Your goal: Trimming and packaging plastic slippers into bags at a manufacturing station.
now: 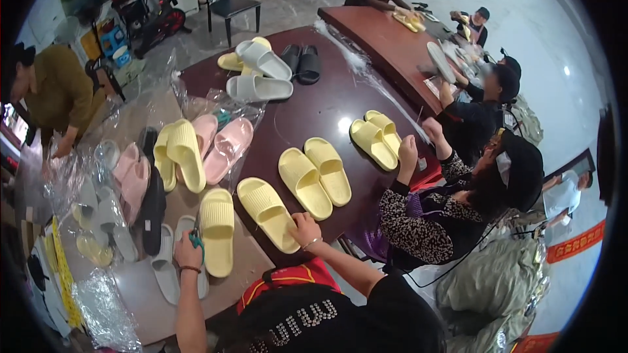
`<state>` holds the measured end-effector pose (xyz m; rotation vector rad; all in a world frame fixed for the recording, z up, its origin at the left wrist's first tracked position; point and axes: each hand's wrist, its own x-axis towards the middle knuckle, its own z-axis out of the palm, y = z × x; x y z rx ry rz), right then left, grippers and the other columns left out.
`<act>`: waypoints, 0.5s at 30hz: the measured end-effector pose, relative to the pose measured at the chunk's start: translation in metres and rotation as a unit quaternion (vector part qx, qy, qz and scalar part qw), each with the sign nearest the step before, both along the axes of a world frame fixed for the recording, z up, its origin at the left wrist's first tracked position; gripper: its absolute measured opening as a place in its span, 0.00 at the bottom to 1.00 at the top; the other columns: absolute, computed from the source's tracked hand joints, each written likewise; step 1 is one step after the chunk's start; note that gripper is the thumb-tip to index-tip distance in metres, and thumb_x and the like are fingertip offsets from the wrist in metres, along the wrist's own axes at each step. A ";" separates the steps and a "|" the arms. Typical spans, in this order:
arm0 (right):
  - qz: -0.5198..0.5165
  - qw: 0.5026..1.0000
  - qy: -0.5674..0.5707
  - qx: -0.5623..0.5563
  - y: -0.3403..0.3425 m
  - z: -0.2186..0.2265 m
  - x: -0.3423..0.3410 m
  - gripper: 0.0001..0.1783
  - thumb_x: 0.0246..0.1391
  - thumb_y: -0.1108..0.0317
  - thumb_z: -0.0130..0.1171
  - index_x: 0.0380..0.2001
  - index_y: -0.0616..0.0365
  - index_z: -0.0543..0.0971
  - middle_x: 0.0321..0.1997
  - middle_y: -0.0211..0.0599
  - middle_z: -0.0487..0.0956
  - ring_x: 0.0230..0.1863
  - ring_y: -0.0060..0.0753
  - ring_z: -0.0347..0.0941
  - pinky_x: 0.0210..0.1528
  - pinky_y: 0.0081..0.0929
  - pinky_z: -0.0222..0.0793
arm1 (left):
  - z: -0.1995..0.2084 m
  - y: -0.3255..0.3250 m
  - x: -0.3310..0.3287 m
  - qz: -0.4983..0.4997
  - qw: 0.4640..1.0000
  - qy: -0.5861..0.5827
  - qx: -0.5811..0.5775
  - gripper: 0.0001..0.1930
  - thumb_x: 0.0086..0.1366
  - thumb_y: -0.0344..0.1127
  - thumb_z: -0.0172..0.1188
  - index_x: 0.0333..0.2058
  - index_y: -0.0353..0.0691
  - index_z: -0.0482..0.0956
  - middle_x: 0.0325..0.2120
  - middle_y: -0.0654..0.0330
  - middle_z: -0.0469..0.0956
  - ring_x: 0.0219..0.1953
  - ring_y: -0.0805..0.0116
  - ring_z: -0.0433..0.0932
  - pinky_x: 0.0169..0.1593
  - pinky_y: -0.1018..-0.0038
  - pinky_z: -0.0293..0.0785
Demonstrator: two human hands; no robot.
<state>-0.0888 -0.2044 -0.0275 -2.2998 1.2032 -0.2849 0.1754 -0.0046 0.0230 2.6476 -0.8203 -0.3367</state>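
Note:
My left hand is closed round a pair of scissors with teal handles, beside a single yellow slipper. Under that hand lies a pair of grey slippers, partly hidden by it. My right hand grips the heel edge of another yellow slipper, which lies on the table, sole down. A pair of yellow slippers sits just beyond it. Farther right is a smaller yellow pair, near a co-worker's raised hands.
Pink slippers, stacked yellow slippers and a dark slipper lie left among clear plastic bags. Grey slippers and black slippers stand at the far side. Several people work around a second table.

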 end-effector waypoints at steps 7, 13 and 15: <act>0.063 0.986 -0.146 0.044 0.014 -0.020 0.060 0.19 0.39 0.57 0.56 0.34 0.56 0.71 0.32 0.41 0.70 0.33 0.44 0.68 0.35 0.34 0.66 | -0.023 -0.018 -0.019 -0.070 0.997 0.020 0.038 0.20 0.44 0.32 0.56 0.40 0.47 0.66 0.24 0.49 0.74 0.29 0.48 0.72 0.33 0.57 0.66; 0.047 0.988 -0.054 0.133 0.007 -0.036 0.090 0.21 0.38 0.54 0.57 0.31 0.59 0.73 0.31 0.44 0.71 0.34 0.46 0.69 0.36 0.34 0.65 | -0.049 -0.015 -0.048 0.024 0.994 0.071 -0.080 0.22 0.45 0.32 0.58 0.42 0.42 0.64 0.31 0.48 0.73 0.35 0.49 0.71 0.37 0.60 0.66; 0.066 0.983 -0.085 0.148 0.013 -0.041 0.099 0.21 0.38 0.53 0.56 0.29 0.61 0.74 0.30 0.45 0.72 0.34 0.46 0.69 0.35 0.34 0.65 | -0.065 -0.011 -0.055 0.032 0.992 0.054 -0.107 0.23 0.45 0.33 0.58 0.42 0.40 0.63 0.33 0.48 0.72 0.36 0.50 0.71 0.39 0.61 0.66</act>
